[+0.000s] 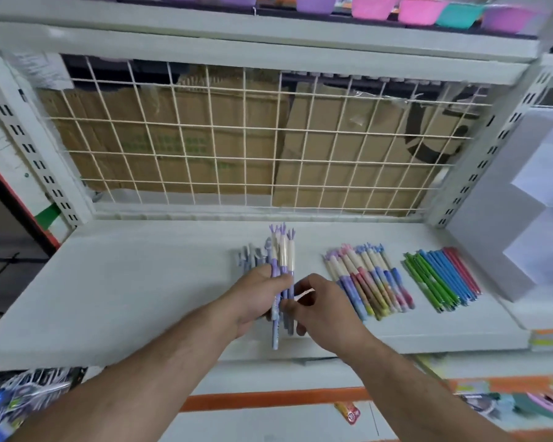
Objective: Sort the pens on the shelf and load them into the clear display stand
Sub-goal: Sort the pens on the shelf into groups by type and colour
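Our left hand (256, 295) grips a bundle of purple-and-cream plastic pens (283, 263); our right hand (321, 306) pinches their lower ends. Pastel pen rows (367, 279) lie to its right.

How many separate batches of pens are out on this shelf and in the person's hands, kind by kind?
purple-and-cream bundle, held in the left hand and right hand: 1
loose pale pile on the shelf: 1
pastel capped row: 1
slim green, blue and red row: 1
Total: 4 batches; single pens are too blurred to count.
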`<state>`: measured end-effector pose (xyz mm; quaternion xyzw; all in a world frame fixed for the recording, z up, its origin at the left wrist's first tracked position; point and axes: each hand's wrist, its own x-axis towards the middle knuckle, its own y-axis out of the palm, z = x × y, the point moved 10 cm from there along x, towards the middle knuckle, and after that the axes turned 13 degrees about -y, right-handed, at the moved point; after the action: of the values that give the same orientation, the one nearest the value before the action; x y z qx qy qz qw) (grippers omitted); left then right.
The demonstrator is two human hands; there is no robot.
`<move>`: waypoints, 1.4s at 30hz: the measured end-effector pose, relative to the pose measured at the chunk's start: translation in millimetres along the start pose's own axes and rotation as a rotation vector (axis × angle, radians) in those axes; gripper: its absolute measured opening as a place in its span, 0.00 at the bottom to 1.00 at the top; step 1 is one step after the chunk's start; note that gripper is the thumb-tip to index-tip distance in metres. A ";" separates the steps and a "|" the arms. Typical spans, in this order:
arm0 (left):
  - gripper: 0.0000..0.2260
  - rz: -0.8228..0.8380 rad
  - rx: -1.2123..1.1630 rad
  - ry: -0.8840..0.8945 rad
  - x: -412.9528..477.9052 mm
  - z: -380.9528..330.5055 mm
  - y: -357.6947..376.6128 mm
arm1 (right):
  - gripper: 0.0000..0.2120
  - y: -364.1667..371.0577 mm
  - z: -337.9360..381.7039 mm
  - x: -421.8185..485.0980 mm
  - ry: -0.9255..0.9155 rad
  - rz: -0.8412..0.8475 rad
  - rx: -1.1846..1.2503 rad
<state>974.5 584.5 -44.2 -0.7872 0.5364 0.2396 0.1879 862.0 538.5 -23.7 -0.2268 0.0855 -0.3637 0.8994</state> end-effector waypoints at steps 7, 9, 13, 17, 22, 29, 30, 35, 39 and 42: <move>0.08 -0.011 -0.056 -0.028 6.7 4.2 60.5 | 0.05 -51.0 -32.7 -16.5 -0.018 0.013 0.034; 0.07 -0.037 -0.063 -0.033 9.1 7.2 70.5 | 0.06 -61.0 -41.6 -20.3 -0.017 0.016 0.040; 0.07 -0.156 -0.051 -0.042 14.8 12.5 78.3 | 0.08 -84.5 -61.6 -22.4 0.001 -0.024 -0.035; 0.10 -0.206 -0.006 -0.071 16.6 17.9 77.8 | 0.08 -112.4 -76.0 -16.0 0.054 -0.104 -0.213; 0.09 -0.187 0.019 -0.084 21.5 15.6 74.4 | 0.15 -119.6 -72.5 -2.1 0.083 -0.093 -0.400; 0.08 -0.130 -0.028 -0.103 32.9 8.0 73.5 | 0.02 -106.2 -62.1 -0.8 -0.006 -0.069 -0.303; 0.07 -0.111 -0.055 -0.104 34.6 6.9 75.2 | 0.03 -100.4 -58.6 -0.3 -0.035 -0.053 -0.246; 0.03 -0.036 -0.142 -0.092 38.9 2.7 77.6 | 0.06 -75.3 -57.6 0.2 0.014 0.045 -0.076; 0.06 0.011 -0.168 -0.088 39.6 -0.2 73.2 | 0.06 -76.3 -62.9 3.6 0.049 0.000 -0.081; 0.09 -0.005 -0.150 -0.096 42.8 -0.2 67.3 | 0.04 -92.5 -65.8 8.5 0.040 -0.125 -0.320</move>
<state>924.9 528.3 -71.4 -0.7879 0.5053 0.3161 0.1547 790.3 451.4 -38.1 -0.3648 0.1459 -0.4053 0.8255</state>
